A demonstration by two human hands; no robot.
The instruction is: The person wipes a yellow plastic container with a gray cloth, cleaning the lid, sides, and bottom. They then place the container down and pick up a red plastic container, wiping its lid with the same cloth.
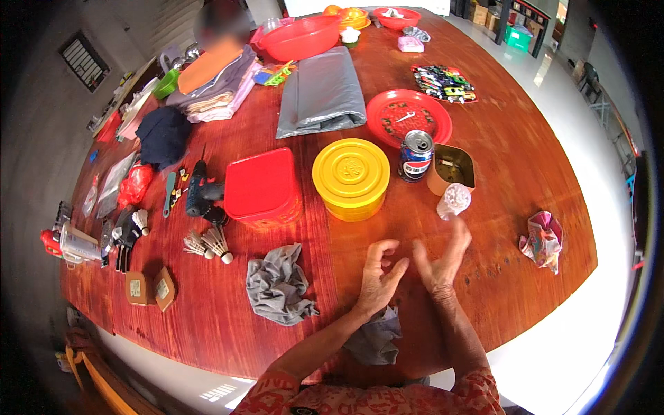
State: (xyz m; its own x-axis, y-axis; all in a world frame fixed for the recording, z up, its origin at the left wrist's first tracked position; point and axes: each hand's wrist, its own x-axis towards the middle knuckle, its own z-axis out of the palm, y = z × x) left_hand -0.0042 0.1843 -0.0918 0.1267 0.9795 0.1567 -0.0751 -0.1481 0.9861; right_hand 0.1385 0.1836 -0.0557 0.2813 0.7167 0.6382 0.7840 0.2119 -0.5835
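Both my hands hover over the front of the wooden table, palms facing, with a small gap between them. My left hand (pixel 379 278) is open and holds nothing, its thumb and fingers apart. My right hand (pixel 443 266) is open too; its fingertips reach close to a small jar with white contents (pixel 454 200), and I cannot tell whether they touch. Behind that jar are an open square tan tin (pixel 467 181) and a blue soda can (pixel 416 158). A yellow round lidded tub (pixel 351 180) stands beyond my left hand. Under my forearms lies a grey cloth (pixel 377 339).
Left of my hands are a crumpled grey rag (pixel 279 285), a red square lidded tub (pixel 263 187), shuttlecocks (pixel 216 243) and a cordless drill (pixel 200 194). Farther back sit a red plate (pixel 384 114), toy cars (pixel 445 84) and a grey folded bag (pixel 322 93). A crumpled wrapper (pixel 543 239) lies right.
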